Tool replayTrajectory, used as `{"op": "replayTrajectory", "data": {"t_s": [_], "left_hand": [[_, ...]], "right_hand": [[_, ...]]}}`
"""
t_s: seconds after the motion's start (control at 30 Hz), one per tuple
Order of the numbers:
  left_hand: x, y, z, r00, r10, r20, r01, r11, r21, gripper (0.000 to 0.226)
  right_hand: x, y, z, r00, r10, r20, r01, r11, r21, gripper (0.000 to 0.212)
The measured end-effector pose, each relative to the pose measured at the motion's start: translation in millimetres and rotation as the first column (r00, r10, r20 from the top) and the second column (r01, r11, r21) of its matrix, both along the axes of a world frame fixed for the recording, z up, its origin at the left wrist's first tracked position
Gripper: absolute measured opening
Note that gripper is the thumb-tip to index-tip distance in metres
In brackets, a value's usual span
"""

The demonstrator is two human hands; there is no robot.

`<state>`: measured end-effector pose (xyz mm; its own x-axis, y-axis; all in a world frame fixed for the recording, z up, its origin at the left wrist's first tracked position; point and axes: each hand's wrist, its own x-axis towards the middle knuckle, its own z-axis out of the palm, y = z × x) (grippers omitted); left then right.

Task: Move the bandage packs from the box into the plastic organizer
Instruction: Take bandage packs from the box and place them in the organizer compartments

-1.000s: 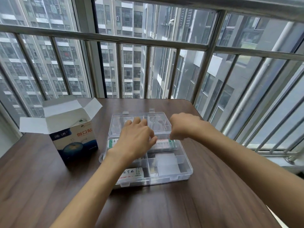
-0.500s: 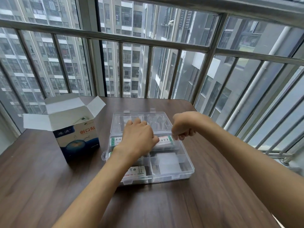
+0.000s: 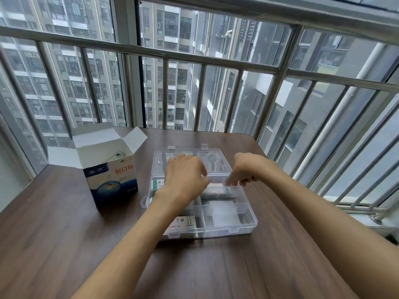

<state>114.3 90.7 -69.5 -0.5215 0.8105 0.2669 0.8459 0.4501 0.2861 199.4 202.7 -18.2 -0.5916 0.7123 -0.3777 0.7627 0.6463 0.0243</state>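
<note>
Your left hand (image 3: 185,180) and right hand (image 3: 244,171) have lowered a bandage pack (image 3: 218,189) into the organizer (image 3: 248,219)'s far row, both pinching it; release next.

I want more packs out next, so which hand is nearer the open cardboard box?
Left. The left hand is over the organizer's back-left part, beside the cardboard box; the right hand is over its far right side, farther away.

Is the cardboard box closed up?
No, the cardboard box stands with its top flaps folded open, to the left of the clear plastic organizer on the table.
</note>
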Motion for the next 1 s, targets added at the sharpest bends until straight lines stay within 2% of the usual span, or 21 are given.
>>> {"op": "replayTrajectory", "data": {"t_s": [0.1,0.17,0.23,0.3,0.43,0.5,0.57,0.6,0.67,0.73,0.77,0.83,0.9,0.97,1.0], "left_hand": [[-2,-26,18,1.0,0.012,0.014,-0.015,0.982,0.189,0.023],[-11,-52,26,0.998,0.061,-0.022,-0.049,0.933,0.356,0.02],[-23,-76,25,0.983,0.169,-0.069,-0.109,0.847,0.521,0.015],[-40,-103,18,0.947,0.306,-0.101,-0.179,0.761,0.624,0.014],[-66,-144,-6,0.876,0.474,-0.088,-0.309,0.693,0.652,0.022],[-78,-156,-16,0.866,0.478,-0.148,-0.304,0.737,0.604,0.025],[-87,-163,-24,0.87,0.431,-0.24,-0.255,0.81,0.528,0.029],[-89,-166,-26,0.88,0.41,-0.238,-0.246,0.824,0.511,0.033],[-90,-171,-26,0.917,0.387,-0.096,-0.274,0.786,0.554,0.029],[-87,-175,-24,0.922,0.372,0.105,-0.346,0.672,0.655,0.011],[-87,-175,-23,0.917,0.351,0.19,-0.379,0.614,0.692,0.011],[-85,-172,-21,0.885,0.244,0.397,-0.465,0.518,0.718,0.039],[-86,-169,-18,0.763,0.081,0.641,-0.597,0.468,0.652,0.058],[-86,-169,-17,0.628,-0.072,0.775,-0.643,0.513,0.569,0.057],[-85,-171,-15,0.602,-0.116,0.79,-0.617,0.56,0.553,0.049]], "right_hand": [[9,-4,17,0.979,0.04,-0.201,-0.045,0.999,-0.023,0.029],[8,-15,25,0.927,0.118,-0.356,-0.138,0.99,-0.032,0.029],[3,-32,27,0.829,0.171,-0.532,-0.235,0.971,-0.053,0.026],[-12,-57,22,0.696,0.222,-0.683,-0.335,0.942,-0.035,0.022],[-46,-95,-1,0.457,0.402,-0.793,-0.443,0.877,0.189,0.022],[-61,-108,-13,0.379,0.501,-0.778,-0.458,0.832,0.313,0.033],[-72,-120,-23,0.356,0.62,-0.7,-0.455,0.769,0.449,0.042],[-78,-127,-28,0.355,0.654,-0.668,-0.45,0.746,0.49,0.042],[-86,-138,-34,0.349,0.65,-0.675,-0.434,0.751,0.498,0.03],[-89,-143,-37,0.314,0.607,-0.73,-0.432,0.776,0.459,0.025],[-91,-144,-36,0.3,0.584,-0.754,-0.434,0.787,0.438,0.029],[-91,-143,-35,0.318,0.559,-0.766,-0.444,0.801,0.401,0.038],[-90,-139,-30,0.353,0.521,-0.777,-0.454,0.822,0.344,0.036],[-87,-137,-25,0.37,0.473,-0.8,-0.494,0.829,0.262,0.022],[-85,-137,-22,0.392,0.457,-0.799,-0.523,0.825,0.215,0.017]]}}
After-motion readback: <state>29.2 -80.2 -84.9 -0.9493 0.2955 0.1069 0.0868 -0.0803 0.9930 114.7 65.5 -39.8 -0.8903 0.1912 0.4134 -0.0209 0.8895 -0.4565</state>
